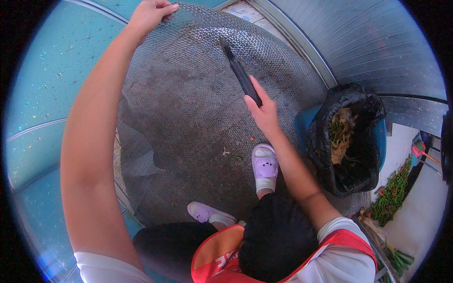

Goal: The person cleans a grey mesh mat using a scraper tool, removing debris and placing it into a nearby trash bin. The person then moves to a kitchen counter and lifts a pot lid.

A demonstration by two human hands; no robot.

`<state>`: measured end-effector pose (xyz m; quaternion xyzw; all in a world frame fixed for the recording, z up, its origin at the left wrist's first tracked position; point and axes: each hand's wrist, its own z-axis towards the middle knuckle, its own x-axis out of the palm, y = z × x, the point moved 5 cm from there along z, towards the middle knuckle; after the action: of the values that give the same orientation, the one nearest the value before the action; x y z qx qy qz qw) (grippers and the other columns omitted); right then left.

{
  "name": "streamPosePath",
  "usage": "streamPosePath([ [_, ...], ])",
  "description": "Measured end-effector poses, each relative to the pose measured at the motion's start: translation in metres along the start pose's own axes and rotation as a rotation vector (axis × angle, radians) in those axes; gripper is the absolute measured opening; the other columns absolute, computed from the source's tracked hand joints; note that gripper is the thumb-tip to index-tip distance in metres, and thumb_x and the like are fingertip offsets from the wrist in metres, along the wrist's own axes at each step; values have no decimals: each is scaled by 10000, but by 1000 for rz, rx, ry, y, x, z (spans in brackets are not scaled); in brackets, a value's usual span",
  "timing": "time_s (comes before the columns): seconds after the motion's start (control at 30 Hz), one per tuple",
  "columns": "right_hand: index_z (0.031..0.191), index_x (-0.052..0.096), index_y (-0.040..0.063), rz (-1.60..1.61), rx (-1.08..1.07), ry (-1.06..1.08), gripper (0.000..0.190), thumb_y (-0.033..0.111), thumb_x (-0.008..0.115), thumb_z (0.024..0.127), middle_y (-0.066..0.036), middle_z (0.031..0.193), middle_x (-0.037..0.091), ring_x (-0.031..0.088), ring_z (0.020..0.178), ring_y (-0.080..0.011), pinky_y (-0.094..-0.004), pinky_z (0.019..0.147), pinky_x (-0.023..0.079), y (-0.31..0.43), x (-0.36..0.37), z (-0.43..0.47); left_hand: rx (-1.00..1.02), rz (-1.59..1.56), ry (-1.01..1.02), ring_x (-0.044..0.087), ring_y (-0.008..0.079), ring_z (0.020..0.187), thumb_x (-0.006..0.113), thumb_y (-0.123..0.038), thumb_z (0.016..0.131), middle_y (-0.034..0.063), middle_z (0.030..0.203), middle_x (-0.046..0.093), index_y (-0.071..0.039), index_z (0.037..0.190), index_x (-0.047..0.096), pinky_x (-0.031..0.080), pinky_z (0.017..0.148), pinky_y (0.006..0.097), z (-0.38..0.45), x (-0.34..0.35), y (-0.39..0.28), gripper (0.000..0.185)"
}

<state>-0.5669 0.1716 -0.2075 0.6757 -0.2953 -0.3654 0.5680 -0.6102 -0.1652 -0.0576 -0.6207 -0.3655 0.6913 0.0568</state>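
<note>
My left hand (152, 16) pinches the raised far edge of a grey openwork floor mat (198, 88), at the top left. The mat curls up along that edge and lies on the floor nearer to me. In my right hand (263, 111) is the black handle of a tool (242, 76), held over the mat and pointing away from me. Its dark, narrow far end lies against the mesh in view; I cannot tell what kind of tool it is. Small scraps (235, 157) lie on the mat near my right foot, which wears a lilac slipper (265, 166).
A blue bin (380, 141) lined with a black plastic bag (318, 152) holds plant waste, right of the mat. Teal cabinet panels (70, 70) stand at left, a ribbed metal panel (382, 46) at upper right. Green and red peppers (391, 192) lie at far right.
</note>
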Motion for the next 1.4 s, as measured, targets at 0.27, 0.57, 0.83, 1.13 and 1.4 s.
streamPosePath([
  [0.27,1315,452,111,148,118,243,518,130,607,821,-61,1079,549,517,910,-132,-251,779,391,1,-20,-9,-58,8,1,488,106,701,638,-368,808,0,738,567,-31,886,650,378,666,257,-4,-4,11,346],
  [0.57,1351,391,77,271,105,83,519,52,528,851,31,624,445,371,479,-34,-185,422,294,2,-21,-10,-3,6,-3,485,100,689,644,-376,802,-3,708,557,-43,847,652,366,647,247,-9,0,-2,336],
  [0.83,1344,398,71,260,59,82,502,71,538,862,33,630,443,375,484,-30,-181,423,288,5,-12,-1,-4,3,0,489,97,687,644,-381,800,-6,708,562,-48,847,657,370,659,250,-6,-3,4,336],
  [1.13,1307,471,127,263,106,84,505,111,610,822,27,830,557,470,624,-42,-194,540,390,0,-12,1,10,-28,20,485,92,677,640,-358,809,-7,700,555,-38,827,649,366,650,239,-6,-3,4,320],
  [1.4,1020,534,8,160,124,-45,363,176,703,745,-39,852,574,542,751,-128,-265,671,440,23,-13,3,-40,-105,79,446,81,709,604,-349,837,-22,746,532,-52,816,614,345,637,244,-35,0,-15,297],
])
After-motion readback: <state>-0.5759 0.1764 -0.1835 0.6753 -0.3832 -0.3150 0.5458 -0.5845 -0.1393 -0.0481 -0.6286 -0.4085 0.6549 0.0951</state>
